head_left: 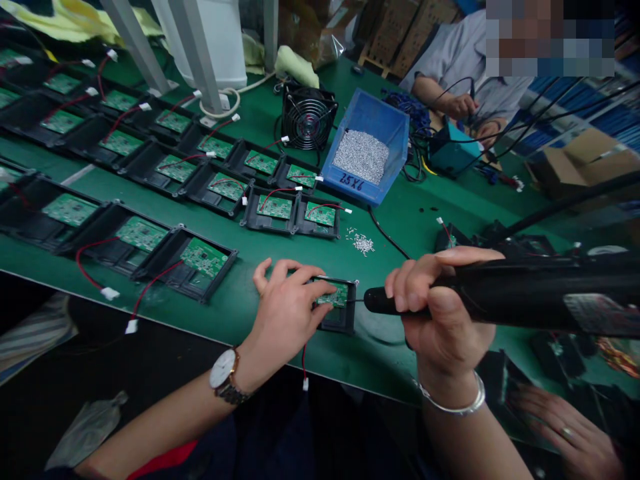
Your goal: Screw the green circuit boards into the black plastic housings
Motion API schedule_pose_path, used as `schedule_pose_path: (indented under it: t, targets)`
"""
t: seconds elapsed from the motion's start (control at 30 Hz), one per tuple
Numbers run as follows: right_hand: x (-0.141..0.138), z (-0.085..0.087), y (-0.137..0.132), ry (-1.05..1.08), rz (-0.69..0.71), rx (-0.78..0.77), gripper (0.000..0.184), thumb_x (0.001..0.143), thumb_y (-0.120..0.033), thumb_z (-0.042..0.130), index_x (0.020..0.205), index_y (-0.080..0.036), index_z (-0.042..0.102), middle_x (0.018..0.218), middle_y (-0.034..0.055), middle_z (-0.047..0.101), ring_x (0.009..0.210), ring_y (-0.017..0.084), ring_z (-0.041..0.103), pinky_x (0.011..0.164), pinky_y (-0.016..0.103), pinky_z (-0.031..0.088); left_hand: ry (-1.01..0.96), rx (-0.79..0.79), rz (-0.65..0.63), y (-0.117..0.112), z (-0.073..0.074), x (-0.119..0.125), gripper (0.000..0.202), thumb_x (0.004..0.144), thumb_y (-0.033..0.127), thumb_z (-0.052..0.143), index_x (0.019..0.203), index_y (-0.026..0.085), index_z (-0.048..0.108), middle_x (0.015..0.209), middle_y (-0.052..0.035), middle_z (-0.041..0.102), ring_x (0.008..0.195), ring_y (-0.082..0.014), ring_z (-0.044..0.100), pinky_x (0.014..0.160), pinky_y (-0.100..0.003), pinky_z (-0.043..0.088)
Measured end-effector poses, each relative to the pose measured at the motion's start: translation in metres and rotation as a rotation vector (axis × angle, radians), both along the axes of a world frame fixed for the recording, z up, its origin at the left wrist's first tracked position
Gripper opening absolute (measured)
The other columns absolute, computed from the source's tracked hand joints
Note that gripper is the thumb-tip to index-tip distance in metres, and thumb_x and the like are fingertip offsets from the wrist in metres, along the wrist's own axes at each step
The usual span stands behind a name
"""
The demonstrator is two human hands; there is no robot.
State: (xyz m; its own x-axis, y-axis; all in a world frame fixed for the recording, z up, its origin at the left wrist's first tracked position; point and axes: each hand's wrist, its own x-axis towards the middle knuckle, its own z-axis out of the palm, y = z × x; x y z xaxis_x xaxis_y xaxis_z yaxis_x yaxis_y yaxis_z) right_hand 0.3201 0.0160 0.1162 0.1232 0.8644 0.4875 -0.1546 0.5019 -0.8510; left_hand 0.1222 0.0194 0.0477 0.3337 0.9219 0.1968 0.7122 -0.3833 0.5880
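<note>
My left hand (pixel 289 308) rests on a black housing (pixel 340 319) that holds a green circuit board (pixel 338 294), fingers pressing on the board at the table's front edge. My right hand (pixel 440 303) grips a black electric screwdriver (pixel 505 290), held level, its thin bit touching the board's right side. A small heap of silver screws (pixel 363 243) lies just behind the housing. A watch is on my left wrist, a silver bangle on my right.
Rows of black housings with green boards and red wires (pixel 200 260) cover the green table's left. A blue bin of screws (pixel 367 153) and a black fan (pixel 307 117) stand behind. A co-worker (pixel 463 73) sits at the far right; another person's hand (pixel 565 420) shows at lower right.
</note>
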Motion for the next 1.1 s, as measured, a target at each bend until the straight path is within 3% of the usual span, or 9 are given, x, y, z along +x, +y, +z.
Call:
schedule_pose_path:
  t: [0.17,0.67,1.1]
  targets:
    - [0.0,0.002,-0.006,-0.023,0.01,0.03,0.031,0.092,-0.026,0.086,0.119,-0.026,0.071,0.068,-0.0083,0.065,0.056,0.013,0.06,0.058,0.033,0.055,-0.001,0.029,0.005,-0.001,-0.003,0.0,0.023,0.089,0.028,0.095,0.107,0.04,0.086,0.13,0.0039,0.083,0.126,-0.0363,0.063,0.119,-0.071,0.025]
    - [-0.006,0.012,-0.012,-0.035,-0.096,0.023,0.031,0.089,-0.036,0.092,0.114,-0.028,0.076,0.064,-0.0084,0.063,0.051,0.013,0.055,0.054,0.034,0.053,-0.015,0.038,0.005,-0.001,-0.005,0.002,0.02,0.091,0.028,0.092,0.107,0.039,0.087,0.132,0.0034,0.083,0.128,-0.0369,0.062,0.12,-0.071,0.026]
    - [-0.009,0.001,-0.013,-0.102,0.07,0.094,0.028,0.092,-0.019,0.087,0.117,-0.025,0.077,0.069,-0.0063,0.065,0.053,0.013,0.058,0.053,0.035,0.055,-0.009,0.036,0.02,-0.001,-0.005,0.004,0.018,0.091,0.028,0.092,0.104,0.039,0.087,0.13,0.0049,0.083,0.127,-0.036,0.062,0.12,-0.071,0.024]
